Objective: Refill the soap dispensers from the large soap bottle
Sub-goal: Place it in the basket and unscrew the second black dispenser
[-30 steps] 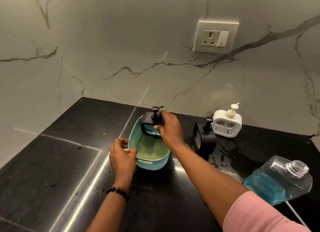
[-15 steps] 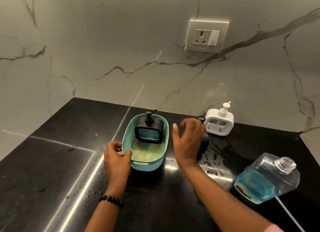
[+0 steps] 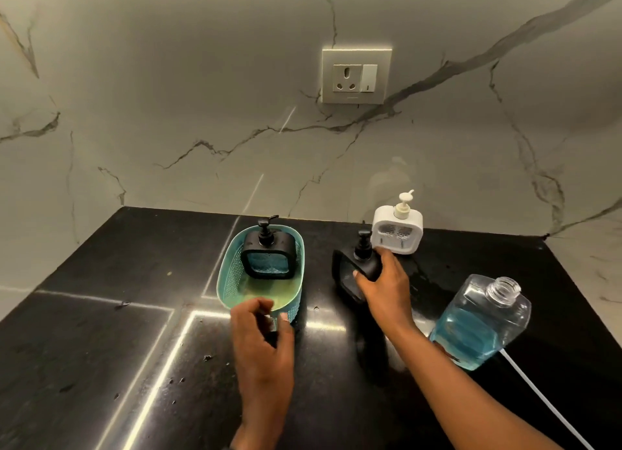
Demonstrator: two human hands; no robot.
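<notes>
A teal basket [image 3: 232,268] sits on the black counter with a black soap dispenser [image 3: 268,259] full of blue soap standing in its far end. My left hand [image 3: 262,335] pinches the basket's near rim. My right hand [image 3: 383,281] grips a second black dispenser [image 3: 353,268] to the right of the basket. A white dispenser [image 3: 397,229] stands by the wall just behind it. The large clear soap bottle [image 3: 481,321], uncapped and about half full of blue soap, leans at the right.
A black stone counter [image 3: 101,331] meets a marble wall with a socket plate [image 3: 356,76]. Wet patches lie on the counter near the dispensers. A white cord [image 3: 538,395] runs from under the large bottle toward the lower right.
My right hand let go of the dispenser in the basket, moved right and took hold of the second black dispenser. My left hand shifted along the basket's rim to its near end.
</notes>
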